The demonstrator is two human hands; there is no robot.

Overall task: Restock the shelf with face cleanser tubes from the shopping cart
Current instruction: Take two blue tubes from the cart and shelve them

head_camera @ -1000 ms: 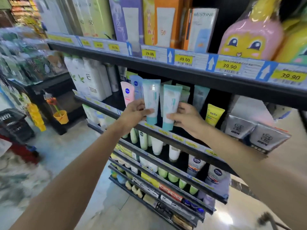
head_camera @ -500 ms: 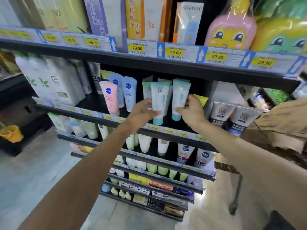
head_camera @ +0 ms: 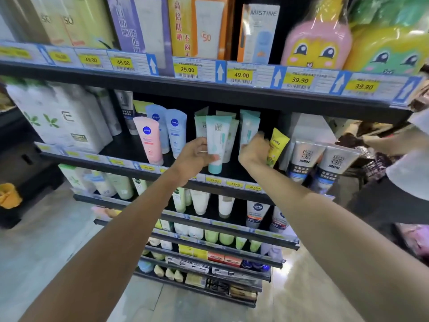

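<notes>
On the second shelf, the left hand grips a teal-capped cleanser tube; the right hand pinches another. Tubes seem light, squeezable; hold mid-body.

Left hand holds teal tube; right hand grips second tube at shelf.

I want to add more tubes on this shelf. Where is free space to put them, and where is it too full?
Bare shelf board shows between the white boxes and the pink Nivea tube. It is crowded from the teal tube in the left hand, past the right hand, to the yellow tube and the grey MEN tubes.
</notes>
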